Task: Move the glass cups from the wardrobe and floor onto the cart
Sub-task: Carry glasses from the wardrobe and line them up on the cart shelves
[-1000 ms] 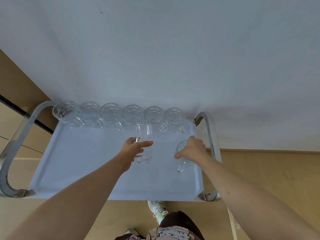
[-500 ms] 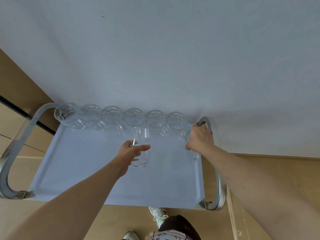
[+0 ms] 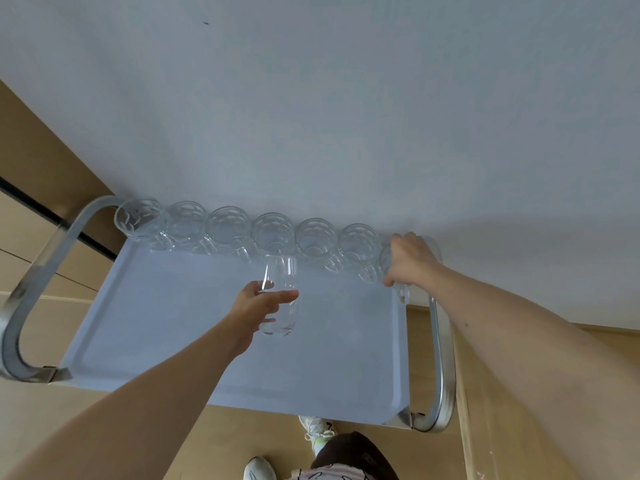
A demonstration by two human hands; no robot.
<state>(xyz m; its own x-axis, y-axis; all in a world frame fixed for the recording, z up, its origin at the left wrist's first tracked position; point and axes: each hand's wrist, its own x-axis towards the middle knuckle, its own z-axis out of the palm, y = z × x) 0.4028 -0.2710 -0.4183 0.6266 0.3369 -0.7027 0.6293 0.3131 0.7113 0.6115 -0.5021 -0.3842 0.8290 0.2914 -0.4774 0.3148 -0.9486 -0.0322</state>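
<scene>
A pale blue cart tray (image 3: 166, 327) with chrome handles stands against a white wall. Along its back edge runs a row of several clear dimpled glass mugs (image 3: 273, 233). My left hand (image 3: 258, 308) grips a tall smooth glass tumbler (image 3: 280, 303) over the middle of the tray. My right hand (image 3: 408, 261) holds another dimpled glass mug (image 3: 398, 289) from above at the right end of the row, in the tray's back right corner; most of that mug is hidden by my fingers.
A chrome handle loop (image 3: 440, 358) rises on the cart's right side and another chrome handle (image 3: 38, 278) on the left. Wooden floor (image 3: 519, 427) lies around the cart. My white shoes (image 3: 317, 431) show below the tray's front edge.
My right hand carried its mug from the tray's middle right up to the back right corner beside the row. My left hand with the tumbler stayed nearly in place.
</scene>
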